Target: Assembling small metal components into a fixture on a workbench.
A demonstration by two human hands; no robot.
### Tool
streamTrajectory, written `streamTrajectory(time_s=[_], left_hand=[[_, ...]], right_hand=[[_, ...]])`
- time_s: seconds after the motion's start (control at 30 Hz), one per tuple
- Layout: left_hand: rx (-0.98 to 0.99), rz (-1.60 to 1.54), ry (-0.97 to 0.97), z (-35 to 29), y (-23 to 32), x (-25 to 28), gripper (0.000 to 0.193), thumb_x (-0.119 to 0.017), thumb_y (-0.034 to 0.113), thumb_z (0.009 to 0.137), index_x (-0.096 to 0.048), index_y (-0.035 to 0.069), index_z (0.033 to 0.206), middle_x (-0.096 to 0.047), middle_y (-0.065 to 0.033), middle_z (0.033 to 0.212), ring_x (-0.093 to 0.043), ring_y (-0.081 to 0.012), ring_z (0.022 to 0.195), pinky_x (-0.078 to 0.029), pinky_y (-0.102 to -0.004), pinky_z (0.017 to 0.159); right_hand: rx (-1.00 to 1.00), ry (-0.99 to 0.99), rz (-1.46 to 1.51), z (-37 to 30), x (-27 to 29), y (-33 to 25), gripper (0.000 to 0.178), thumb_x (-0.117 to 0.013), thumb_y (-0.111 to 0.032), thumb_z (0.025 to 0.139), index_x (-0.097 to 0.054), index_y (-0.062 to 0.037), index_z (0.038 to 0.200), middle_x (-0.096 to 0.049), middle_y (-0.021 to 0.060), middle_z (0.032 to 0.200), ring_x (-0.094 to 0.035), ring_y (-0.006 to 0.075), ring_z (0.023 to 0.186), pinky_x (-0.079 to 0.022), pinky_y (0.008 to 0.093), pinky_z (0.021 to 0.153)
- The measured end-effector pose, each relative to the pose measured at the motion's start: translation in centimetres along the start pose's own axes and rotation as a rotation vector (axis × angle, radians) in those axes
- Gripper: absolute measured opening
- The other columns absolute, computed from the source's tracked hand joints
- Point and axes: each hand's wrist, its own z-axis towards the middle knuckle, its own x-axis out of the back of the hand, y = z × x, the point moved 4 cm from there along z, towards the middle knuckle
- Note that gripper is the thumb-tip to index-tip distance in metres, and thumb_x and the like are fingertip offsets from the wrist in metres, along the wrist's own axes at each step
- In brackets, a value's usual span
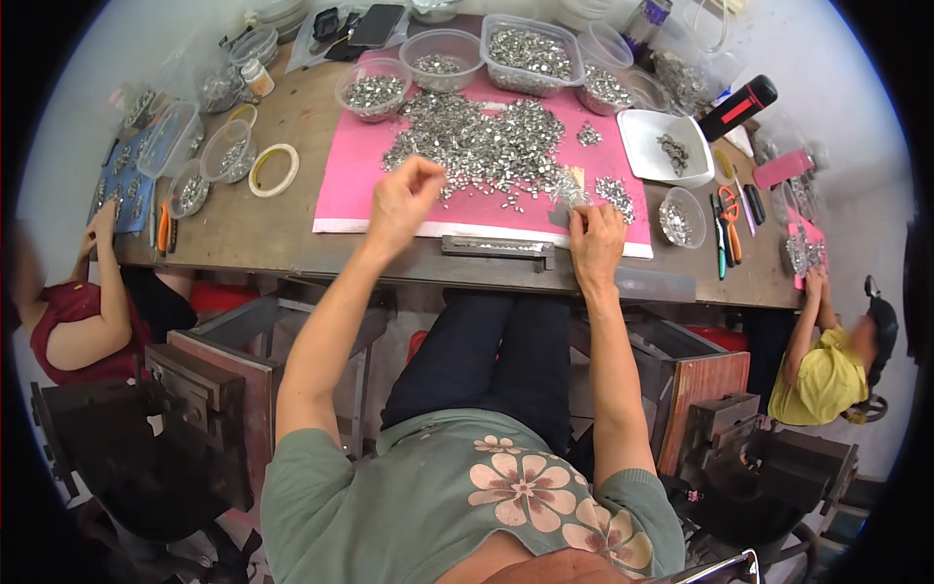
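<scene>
Tubs [441, 44] behind metal pieces [477, 141], dark rail [491, 253] in front

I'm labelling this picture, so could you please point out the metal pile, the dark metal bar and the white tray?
Metal pile [477, 144], head view: its middle.
Dark metal bar [494, 254], head view: front face.
White tray [642, 144], head view: bare inside.

There was one green-shirted person [409, 487] with two bare hands [401, 206] [596, 238], one long metal fixture [498, 250], one white square tray [642, 161], two co-workers [92, 316] [822, 380] in red and yellow.
</scene>
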Motion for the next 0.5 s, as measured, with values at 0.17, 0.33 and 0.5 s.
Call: streamTrajectory(time_s=[0.17,0.33,0.5], left_hand=[[0.131,-0.13,-0.252,-5.7,2.4,-3.4,0.012,-0.072,0.01,0.093,-0.07,0.001,0.1,-0.074,-0.0064,0.102,-0.069,-0.0139,0.095,-0.053,-0.0292,0.086],[-0.231,0.069,-0.156,-6.3,3.7,-4.3,0.011,-0.071,0.008,0.088,-0.069,0.002,0.096,-0.07,-0.0088,0.094,-0.061,-0.0267,0.089,-0.05,-0.0369,0.081],[-0.205,0.173,-0.214,-6.3,3.0,-4.7,0.01,-0.071,0.008,0.087,-0.07,0.003,0.096,-0.072,-0.0101,0.101,-0.065,-0.0297,0.098,-0.051,-0.0391,0.087]], right_hand=[[-0.075,-0.058,0.082,0.2,-0.1,0.7,0.009,-0.074,-0.014,0.084,-0.069,-0.007,0.087,-0.061,0.0092,0.087,-0.058,0.03,0.089,-0.044,0.0426,0.081],[-0.059,-0.025,0.041,0.5,0.5,-0.4,0.01,-0.077,-0.012,0.082,-0.071,-0.004,0.084,-0.063,0.0107,0.084,-0.06,0.0307,0.083,-0.047,0.0429,0.077],[-0.068,-0.021,0.016,0.4,0.3,-0.2,0.01,-0.077,-0.011,0.082,-0.07,-0.0039,0.084,-0.063,0.0108,0.083,-0.06,0.0314,0.084,-0.047,0.0432,0.078]])
